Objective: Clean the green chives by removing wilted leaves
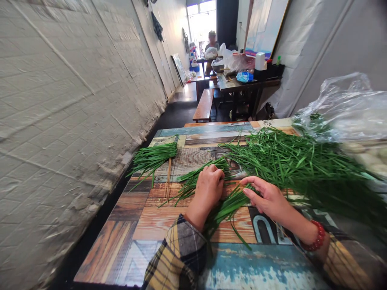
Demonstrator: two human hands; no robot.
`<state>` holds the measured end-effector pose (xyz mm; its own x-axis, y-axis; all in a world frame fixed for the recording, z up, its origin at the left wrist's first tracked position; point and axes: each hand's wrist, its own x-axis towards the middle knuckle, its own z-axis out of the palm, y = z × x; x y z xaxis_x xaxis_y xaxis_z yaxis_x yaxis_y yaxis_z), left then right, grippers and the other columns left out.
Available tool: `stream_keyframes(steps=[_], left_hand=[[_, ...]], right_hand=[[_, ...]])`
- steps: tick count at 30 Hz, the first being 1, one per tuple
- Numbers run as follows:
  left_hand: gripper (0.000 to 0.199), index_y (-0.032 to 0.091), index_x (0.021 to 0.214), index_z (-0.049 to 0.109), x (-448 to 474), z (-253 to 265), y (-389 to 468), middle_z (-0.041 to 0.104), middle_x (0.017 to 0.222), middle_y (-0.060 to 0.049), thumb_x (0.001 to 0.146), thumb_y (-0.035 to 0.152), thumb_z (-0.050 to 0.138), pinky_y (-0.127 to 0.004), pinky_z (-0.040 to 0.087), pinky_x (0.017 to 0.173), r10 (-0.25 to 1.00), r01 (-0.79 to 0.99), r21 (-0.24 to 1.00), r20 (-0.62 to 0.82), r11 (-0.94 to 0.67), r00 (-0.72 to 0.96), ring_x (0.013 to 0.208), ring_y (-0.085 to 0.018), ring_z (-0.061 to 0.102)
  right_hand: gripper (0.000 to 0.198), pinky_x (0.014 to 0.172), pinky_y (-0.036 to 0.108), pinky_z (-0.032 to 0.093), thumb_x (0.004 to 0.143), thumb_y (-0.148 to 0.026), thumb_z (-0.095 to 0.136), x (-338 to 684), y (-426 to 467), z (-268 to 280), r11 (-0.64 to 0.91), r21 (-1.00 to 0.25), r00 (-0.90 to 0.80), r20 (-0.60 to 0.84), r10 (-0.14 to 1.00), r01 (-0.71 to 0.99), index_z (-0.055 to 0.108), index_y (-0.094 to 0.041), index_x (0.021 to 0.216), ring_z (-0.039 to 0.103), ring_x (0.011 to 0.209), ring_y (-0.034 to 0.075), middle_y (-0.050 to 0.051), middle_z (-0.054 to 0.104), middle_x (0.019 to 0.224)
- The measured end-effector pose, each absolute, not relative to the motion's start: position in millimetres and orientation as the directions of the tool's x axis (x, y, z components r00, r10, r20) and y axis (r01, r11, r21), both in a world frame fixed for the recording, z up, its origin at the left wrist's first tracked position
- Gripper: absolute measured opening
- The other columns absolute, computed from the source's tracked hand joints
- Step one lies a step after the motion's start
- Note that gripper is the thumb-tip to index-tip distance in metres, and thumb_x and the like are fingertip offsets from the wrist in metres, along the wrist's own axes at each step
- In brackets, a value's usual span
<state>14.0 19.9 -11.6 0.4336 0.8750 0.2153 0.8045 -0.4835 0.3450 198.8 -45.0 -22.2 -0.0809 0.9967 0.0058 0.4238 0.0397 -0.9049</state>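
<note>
My left hand point(210, 186) is closed over a small bunch of garlic chives point(193, 179) on the table, its fingertips hidden from me. Just right of it, my right hand point(267, 197) has its thumb and index finger around the ends of another bunch of garlic chives point(232, 203), whose leaves slant down toward me. A thin line like a stick shows below the right palm; whether that hand holds it is unclear. At the far left of the table lies a finished-looking bundle of chives point(157, 156) with thin wooden skewers point(168, 181) sticking out toward me.
A big loose heap of chives point(290, 161) covers the table's right side, beside a clear plastic bag point(347, 108). The patchwork-patterned table point(115, 245) runs close to the left wall. Beyond are a wooden bench point(204, 104), a cluttered table point(232, 84) and a seated person point(212, 42).
</note>
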Motion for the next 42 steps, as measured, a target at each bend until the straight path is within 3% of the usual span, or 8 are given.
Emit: stream_keyframes(steps=[3, 12, 17, 20, 23, 34, 39, 42], left_hand=[[0.012, 0.02, 0.091, 0.063, 15, -10, 18, 0.059, 0.093, -0.006, 0.083, 0.018, 0.055, -0.034, 0.042, 0.084, 0.876, 0.809, 0.337, 0.211, -0.481, 0.433, 0.094, -0.021, 0.053], [0.008, 0.02, 0.078, 0.062, 15, -8, 16, 0.06, 0.086, -0.005, 0.083, 0.02, 0.056, -0.032, 0.039, 0.075, 0.865, 0.808, 0.31, 0.212, -0.501, 0.455, 0.087, -0.021, 0.053], [0.01, 0.017, 0.075, 0.058, 17, -12, 21, 0.059, 0.081, -0.003, 0.083, 0.016, 0.052, -0.028, 0.039, 0.075, 0.878, 0.613, 0.631, 0.297, -0.475, 0.375, 0.081, -0.016, 0.053], [0.008, 0.015, 0.077, 0.056, 19, -12, 22, 0.054, 0.069, 0.001, 0.082, 0.015, 0.05, -0.023, 0.038, 0.063, 0.909, 0.389, 0.852, 0.209, -0.35, 0.36, 0.065, -0.011, 0.048], [0.007, 0.014, 0.083, 0.055, 22, -7, 18, 0.05, 0.064, 0.003, 0.082, 0.019, 0.05, -0.02, 0.034, 0.056, 0.922, 0.23, 0.954, 0.094, -0.191, 0.377, 0.057, -0.009, 0.043], [0.017, 0.013, 0.077, 0.057, 25, -3, 11, 0.047, 0.062, 0.004, 0.079, 0.029, 0.058, -0.018, 0.03, 0.049, 0.871, 0.1, 0.995, -0.052, 0.003, 0.488, 0.052, -0.006, 0.039], [0.019, 0.012, 0.078, 0.06, 26, -6, 11, 0.049, 0.063, 0.002, 0.08, 0.031, 0.056, -0.018, 0.029, 0.05, 0.872, 0.148, 0.988, -0.035, -0.044, 0.489, 0.054, -0.006, 0.038], [0.017, 0.013, 0.083, 0.06, 27, -8, 12, 0.046, 0.062, 0.003, 0.08, 0.03, 0.055, -0.018, 0.029, 0.05, 0.873, 0.147, 0.986, -0.005, -0.077, 0.488, 0.054, -0.007, 0.038]], right_hand=[[0.024, 0.042, 0.023, 0.037, 0.088, -0.036, 0.051, 199, -45, -22, 0.052, -0.91, -0.088, 0.018, 0.996, 0.412, 0.06, -0.019, 0.102, 0.044, 0.038, 0.008, -0.004, 0.056, 0.059], [0.027, 0.046, 0.024, 0.039, 0.088, -0.038, 0.051, 199, -45, -23, 0.055, -0.903, -0.092, 0.017, 0.996, 0.426, 0.06, -0.017, 0.104, 0.043, 0.039, 0.008, -0.006, 0.053, 0.056], [0.028, 0.039, 0.021, 0.031, 0.089, -0.039, 0.05, 200, -46, -24, 0.047, -0.915, -0.097, 0.009, 0.995, 0.401, 0.059, -0.018, 0.105, 0.041, 0.039, 0.007, -0.005, 0.052, 0.057], [0.027, 0.037, 0.02, 0.031, 0.089, -0.038, 0.051, 200, -46, -26, 0.058, -0.921, -0.085, 0.027, 0.996, 0.386, 0.06, -0.018, 0.105, 0.04, 0.039, 0.007, -0.005, 0.052, 0.057], [0.028, 0.038, 0.02, 0.033, 0.088, -0.039, 0.052, 200, -46, -27, 0.057, -0.924, -0.064, 0.035, 0.997, 0.379, 0.061, -0.018, 0.105, 0.043, 0.041, 0.008, -0.003, 0.055, 0.06], [0.033, 0.042, 0.021, 0.04, 0.088, -0.038, 0.051, 200, -45, -23, 0.052, -0.92, -0.065, 0.029, 0.997, 0.387, 0.062, -0.018, 0.112, 0.049, 0.045, 0.009, 0.0, 0.062, 0.067], [0.033, 0.042, 0.02, 0.041, 0.087, -0.04, 0.053, 201, -45, -30, 0.069, -0.928, -0.059, 0.051, 0.997, 0.366, 0.062, -0.019, 0.112, 0.051, 0.049, 0.009, 0.003, 0.065, 0.08], [0.033, 0.042, 0.02, 0.041, 0.087, -0.039, 0.053, 201, -44, -29, 0.062, -0.923, -0.053, 0.045, 0.998, 0.379, 0.062, -0.019, 0.111, 0.052, 0.05, 0.01, 0.002, 0.064, 0.075]])
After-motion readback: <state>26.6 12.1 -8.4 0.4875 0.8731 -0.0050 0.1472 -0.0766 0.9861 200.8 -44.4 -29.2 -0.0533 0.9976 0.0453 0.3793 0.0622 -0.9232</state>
